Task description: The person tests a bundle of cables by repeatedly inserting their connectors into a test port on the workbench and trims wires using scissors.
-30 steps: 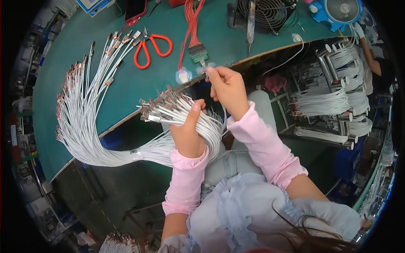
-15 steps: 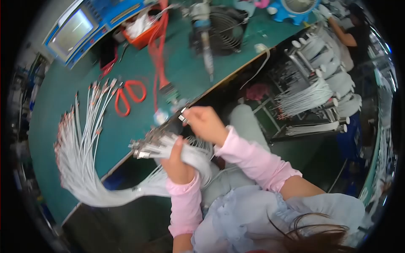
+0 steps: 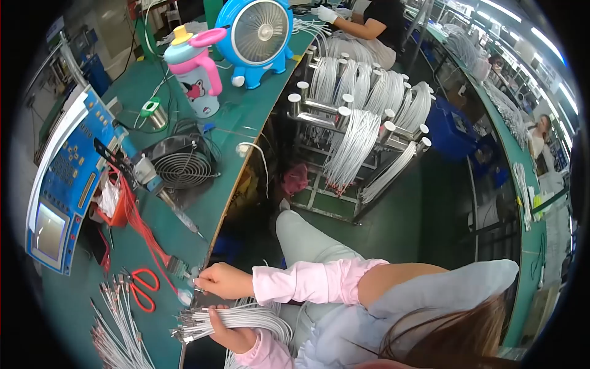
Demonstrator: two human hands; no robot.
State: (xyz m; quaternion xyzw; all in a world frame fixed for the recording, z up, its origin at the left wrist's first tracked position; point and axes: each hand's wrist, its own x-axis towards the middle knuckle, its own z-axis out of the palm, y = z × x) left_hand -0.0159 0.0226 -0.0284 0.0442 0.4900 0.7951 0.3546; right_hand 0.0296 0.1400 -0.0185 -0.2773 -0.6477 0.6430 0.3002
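My left hand [image 3: 230,334] is closed round a thick bundle of white cables [image 3: 255,318], whose metal plug ends [image 3: 183,325] point left over the table edge. Just above it, my right hand [image 3: 226,281] pinches a small cable connector [image 3: 198,286], mostly hidden by the fingertips. Close to those fingertips, on the table edge, lies a connector board [image 3: 179,267] at the end of red wires [image 3: 142,227]. A small clear piece [image 3: 185,297] rests beside it.
Red-handled scissors [image 3: 145,290], more white cables [image 3: 120,332], a soldering iron [image 3: 181,215], a black fan [image 3: 183,166] and a blue tester [image 3: 64,184] occupy the green table. Farther off are a pink cup [image 3: 196,83], a blue fan [image 3: 261,37], a cable rack [image 3: 319,117] and a co-worker [image 3: 369,31].
The view has swung up and right, showing more of the rack and the co-worker. My right hand has come nearer the connector board; my left still grips the bundle.
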